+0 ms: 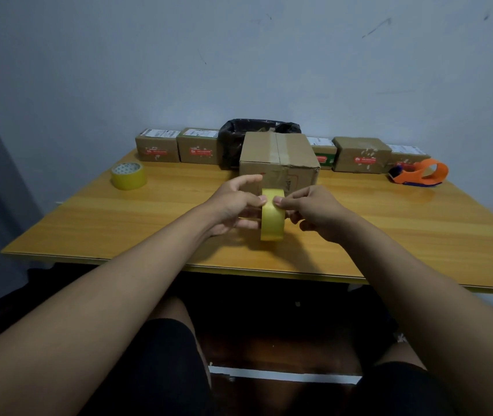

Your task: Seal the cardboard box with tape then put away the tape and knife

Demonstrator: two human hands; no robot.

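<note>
Centrally, both hands [272, 210] hold tape roll [272, 214] above table's near edge [269, 270].

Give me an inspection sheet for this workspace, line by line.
Surface: wooden table, glossy.
Job's things: cardboard box, old tape over its top seam; yellow tape roll held upright; no knife seen.
Clutter: second tape roll lying flat, orange tape dispenser, small parcels along the wall, black bag.
Grippers: left hand and right hand both grip the held roll.
Cables: nothing seen.
Surroundings: scuffed grey wall.
</note>
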